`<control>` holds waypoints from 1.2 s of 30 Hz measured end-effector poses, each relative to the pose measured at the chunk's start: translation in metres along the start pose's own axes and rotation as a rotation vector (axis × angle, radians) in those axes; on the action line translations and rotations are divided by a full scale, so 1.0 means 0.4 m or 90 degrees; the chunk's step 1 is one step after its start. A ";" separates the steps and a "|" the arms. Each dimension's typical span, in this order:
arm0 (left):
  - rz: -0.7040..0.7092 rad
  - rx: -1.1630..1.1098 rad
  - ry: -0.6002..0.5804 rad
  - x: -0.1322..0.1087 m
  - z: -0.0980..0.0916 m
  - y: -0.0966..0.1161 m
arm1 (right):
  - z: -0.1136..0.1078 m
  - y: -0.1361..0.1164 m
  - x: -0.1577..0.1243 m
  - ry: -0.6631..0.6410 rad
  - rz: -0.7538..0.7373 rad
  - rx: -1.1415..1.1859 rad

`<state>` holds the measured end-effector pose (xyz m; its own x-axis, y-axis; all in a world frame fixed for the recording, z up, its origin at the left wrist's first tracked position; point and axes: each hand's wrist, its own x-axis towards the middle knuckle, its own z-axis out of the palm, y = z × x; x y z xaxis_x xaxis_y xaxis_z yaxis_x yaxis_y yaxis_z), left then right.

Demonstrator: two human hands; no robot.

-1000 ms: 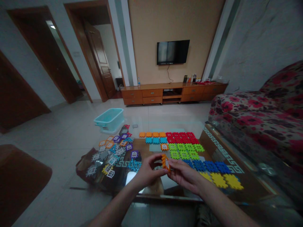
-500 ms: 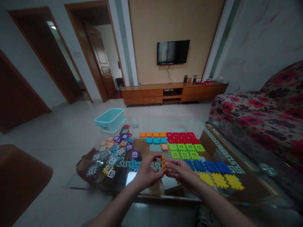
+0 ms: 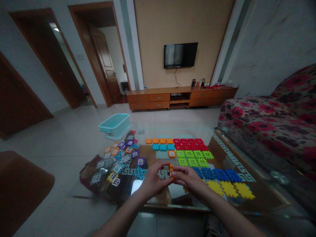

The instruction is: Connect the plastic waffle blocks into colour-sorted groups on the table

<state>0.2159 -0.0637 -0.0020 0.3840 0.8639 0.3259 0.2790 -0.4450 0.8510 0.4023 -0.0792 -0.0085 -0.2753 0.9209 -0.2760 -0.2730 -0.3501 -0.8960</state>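
Note:
Between my two hands an orange interlocking tile (image 3: 171, 170) is held edge-on above the glass table. My left hand (image 3: 156, 177) pinches its top and bottom edges with finger and thumb. From the other side, the fingers of my right hand (image 3: 187, 178) press on its face. Beyond my hands lies an orange tile with a white window (image 3: 171, 153). Green tiles (image 3: 189, 154) and red tiles (image 3: 190, 144) form rows behind. Blue tiles (image 3: 214, 173) and yellow tiles (image 3: 228, 188) lie right of my right hand, partly hidden by it.
A loose pile of mixed tiles with window pieces (image 3: 120, 159) covers the table's left side. Behind it stands a light-blue plastic bin (image 3: 115, 125). Orange tiles (image 3: 159, 141) and light-blue tiles (image 3: 163, 146) line the far side. A flowered sofa (image 3: 266, 112) flanks the right.
The orange tile has turned slightly between my hands, and my right fingers have shifted a little on its face. The tiles on the table have not moved.

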 end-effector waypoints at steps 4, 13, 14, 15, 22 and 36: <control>0.001 0.000 -0.006 -0.002 0.002 -0.008 | 0.001 -0.003 -0.002 -0.005 0.001 -0.010; 0.005 0.018 -0.011 -0.004 0.002 -0.009 | -0.001 0.001 -0.002 -0.004 -0.002 -0.026; 0.006 0.020 -0.011 -0.004 0.002 -0.009 | -0.002 0.002 -0.001 -0.006 -0.003 -0.027; 0.006 0.020 -0.011 -0.004 0.002 -0.008 | -0.002 0.003 -0.001 -0.009 -0.004 -0.027; 0.005 0.023 -0.013 -0.003 0.000 0.002 | -0.009 0.011 0.005 -0.012 -0.009 -0.046; 0.001 -0.005 0.002 -0.003 0.004 0.009 | -0.005 0.004 -0.004 -0.005 -0.013 -0.082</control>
<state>0.2179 -0.0668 0.0000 0.3819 0.8641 0.3277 0.2721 -0.4440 0.8537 0.4040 -0.0808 -0.0101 -0.2783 0.9261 -0.2548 -0.1578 -0.3057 -0.9389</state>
